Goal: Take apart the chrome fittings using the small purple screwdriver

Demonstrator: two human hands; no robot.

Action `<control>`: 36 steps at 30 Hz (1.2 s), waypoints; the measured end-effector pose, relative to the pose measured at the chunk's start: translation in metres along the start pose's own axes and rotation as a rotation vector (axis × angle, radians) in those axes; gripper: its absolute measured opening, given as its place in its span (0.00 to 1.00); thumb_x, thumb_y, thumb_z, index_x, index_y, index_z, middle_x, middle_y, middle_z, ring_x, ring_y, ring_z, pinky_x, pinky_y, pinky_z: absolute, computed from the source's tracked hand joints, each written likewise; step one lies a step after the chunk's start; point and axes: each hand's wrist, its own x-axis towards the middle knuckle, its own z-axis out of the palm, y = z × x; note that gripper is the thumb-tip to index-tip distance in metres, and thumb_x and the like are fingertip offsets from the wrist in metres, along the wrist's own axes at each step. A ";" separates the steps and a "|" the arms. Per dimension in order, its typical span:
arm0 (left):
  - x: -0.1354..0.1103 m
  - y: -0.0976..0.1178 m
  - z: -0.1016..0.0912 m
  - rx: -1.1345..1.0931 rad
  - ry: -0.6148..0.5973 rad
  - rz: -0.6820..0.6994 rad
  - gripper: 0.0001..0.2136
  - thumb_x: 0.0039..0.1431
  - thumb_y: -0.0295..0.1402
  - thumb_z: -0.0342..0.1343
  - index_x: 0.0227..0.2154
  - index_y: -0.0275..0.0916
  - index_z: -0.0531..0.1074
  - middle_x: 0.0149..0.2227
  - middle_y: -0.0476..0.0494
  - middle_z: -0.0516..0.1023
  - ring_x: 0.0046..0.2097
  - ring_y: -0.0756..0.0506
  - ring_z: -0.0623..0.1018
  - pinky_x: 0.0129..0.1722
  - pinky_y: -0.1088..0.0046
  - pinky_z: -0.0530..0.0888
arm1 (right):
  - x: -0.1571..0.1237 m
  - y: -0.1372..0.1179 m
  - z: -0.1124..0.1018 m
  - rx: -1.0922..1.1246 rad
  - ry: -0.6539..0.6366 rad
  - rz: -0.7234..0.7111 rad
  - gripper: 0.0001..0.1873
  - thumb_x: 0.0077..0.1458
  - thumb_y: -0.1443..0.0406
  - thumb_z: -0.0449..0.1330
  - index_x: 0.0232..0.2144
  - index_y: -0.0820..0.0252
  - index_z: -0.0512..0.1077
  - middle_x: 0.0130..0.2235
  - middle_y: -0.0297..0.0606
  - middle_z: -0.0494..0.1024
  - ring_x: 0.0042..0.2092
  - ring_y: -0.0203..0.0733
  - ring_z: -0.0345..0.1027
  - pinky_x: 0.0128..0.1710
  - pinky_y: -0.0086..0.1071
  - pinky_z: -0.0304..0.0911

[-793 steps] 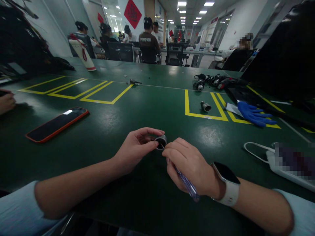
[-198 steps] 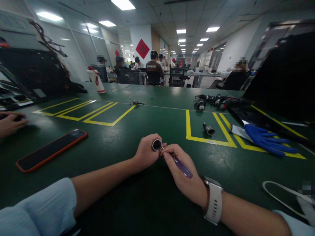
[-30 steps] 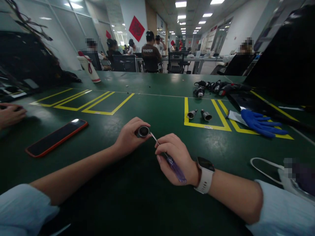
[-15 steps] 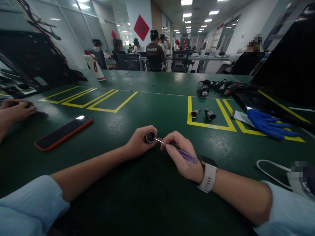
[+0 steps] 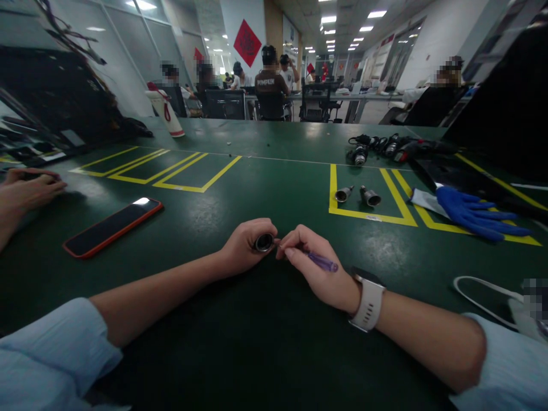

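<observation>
My left hand is closed around a dark cylindrical part, its round hollow end facing me. Close beside it, my right hand grips a small screwdriver with a clear purple handle. Its handle lies across the palm, and the fingers cover most of the shaft. The fingertips of both hands almost meet at the part's right side; whether the tip touches the part I cannot tell. Two similar metal parts with narrow stems, a left one and a right one, lie in a yellow taped box beyond my right hand.
A phone in a red case lies left, near another person's hand. At right are a blue glove, cabled devices and a white loop. A white cup stands at the back left of the green table.
The screwdriver's shaft, seen reaching to the part's open rim before, is now mostly hidden by my right fingers. The right hand has drawn in slightly toward the left hand.
</observation>
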 end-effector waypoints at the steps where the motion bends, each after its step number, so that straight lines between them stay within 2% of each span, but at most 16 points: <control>1: 0.000 -0.001 0.000 -0.006 0.000 0.007 0.05 0.51 0.28 0.53 0.23 0.39 0.63 0.22 0.52 0.65 0.25 0.51 0.67 0.24 0.75 0.63 | 0.001 0.002 -0.001 0.061 -0.001 0.041 0.04 0.53 0.70 0.52 0.28 0.61 0.66 0.30 0.36 0.72 0.33 0.37 0.66 0.33 0.34 0.62; 4: -0.001 -0.002 0.000 -0.031 -0.002 0.013 0.05 0.51 0.27 0.53 0.23 0.38 0.63 0.22 0.52 0.65 0.25 0.52 0.67 0.24 0.76 0.63 | 0.006 0.007 -0.002 0.245 -0.003 0.170 0.03 0.52 0.69 0.53 0.28 0.61 0.66 0.29 0.35 0.73 0.30 0.36 0.66 0.29 0.31 0.61; 7: -0.001 -0.002 0.001 -0.044 0.003 0.006 0.06 0.51 0.26 0.53 0.21 0.38 0.62 0.21 0.53 0.64 0.24 0.52 0.66 0.24 0.77 0.62 | 0.009 0.009 -0.002 0.351 0.010 0.219 0.03 0.52 0.68 0.53 0.27 0.60 0.65 0.28 0.35 0.74 0.30 0.36 0.65 0.28 0.31 0.60; 9: -0.001 -0.002 0.002 -0.034 0.012 0.014 0.06 0.50 0.25 0.52 0.22 0.37 0.62 0.21 0.53 0.64 0.24 0.53 0.65 0.24 0.77 0.61 | 0.007 0.007 -0.001 0.288 0.024 0.202 0.04 0.53 0.69 0.53 0.27 0.60 0.66 0.28 0.35 0.73 0.30 0.36 0.65 0.29 0.31 0.60; 13: 0.000 0.000 0.002 0.036 -0.001 0.032 0.04 0.50 0.26 0.52 0.23 0.37 0.64 0.22 0.52 0.65 0.25 0.52 0.66 0.24 0.77 0.61 | 0.000 -0.003 0.001 -0.025 0.014 0.073 0.05 0.53 0.69 0.52 0.28 0.60 0.68 0.31 0.37 0.72 0.34 0.39 0.65 0.34 0.35 0.59; 15: -0.001 0.001 0.001 0.063 -0.017 0.031 0.04 0.50 0.26 0.52 0.23 0.36 0.64 0.22 0.51 0.65 0.25 0.52 0.66 0.24 0.77 0.61 | -0.001 -0.004 0.001 -0.061 -0.001 0.052 0.05 0.53 0.69 0.52 0.28 0.60 0.68 0.31 0.37 0.72 0.35 0.40 0.65 0.35 0.35 0.59; 21: -0.002 0.000 0.001 -0.003 0.018 0.012 0.05 0.51 0.26 0.52 0.22 0.37 0.63 0.22 0.52 0.64 0.25 0.53 0.65 0.24 0.78 0.61 | 0.008 0.006 -0.003 0.298 0.001 0.237 0.03 0.52 0.68 0.53 0.27 0.60 0.66 0.29 0.35 0.74 0.30 0.37 0.65 0.28 0.31 0.59; 25: -0.001 -0.001 0.001 -0.040 0.032 -0.004 0.06 0.50 0.26 0.53 0.21 0.37 0.62 0.21 0.53 0.63 0.24 0.53 0.64 0.24 0.78 0.61 | 0.011 0.009 -0.005 0.415 -0.005 0.262 0.03 0.52 0.68 0.54 0.27 0.59 0.66 0.29 0.35 0.75 0.30 0.36 0.66 0.28 0.31 0.59; 29: 0.000 -0.001 0.001 -0.011 0.044 -0.019 0.06 0.51 0.27 0.53 0.21 0.37 0.62 0.21 0.53 0.64 0.24 0.53 0.64 0.24 0.78 0.61 | 0.007 0.003 -0.004 0.250 0.042 0.182 0.04 0.52 0.69 0.53 0.27 0.60 0.67 0.30 0.36 0.75 0.31 0.36 0.65 0.30 0.32 0.60; 32: -0.001 0.000 0.002 0.052 0.031 -0.020 0.05 0.50 0.25 0.52 0.22 0.37 0.63 0.21 0.52 0.64 0.24 0.52 0.65 0.24 0.78 0.60 | 0.003 -0.001 -0.002 0.100 0.028 0.142 0.05 0.53 0.69 0.53 0.27 0.60 0.68 0.31 0.37 0.74 0.32 0.37 0.65 0.32 0.33 0.60; 36: -0.003 0.001 0.002 0.087 -0.013 0.005 0.04 0.49 0.24 0.51 0.23 0.37 0.64 0.22 0.51 0.65 0.26 0.52 0.66 0.25 0.77 0.61 | 0.004 0.001 -0.001 0.151 -0.002 0.195 0.04 0.52 0.68 0.54 0.27 0.60 0.68 0.29 0.35 0.73 0.32 0.37 0.66 0.31 0.33 0.60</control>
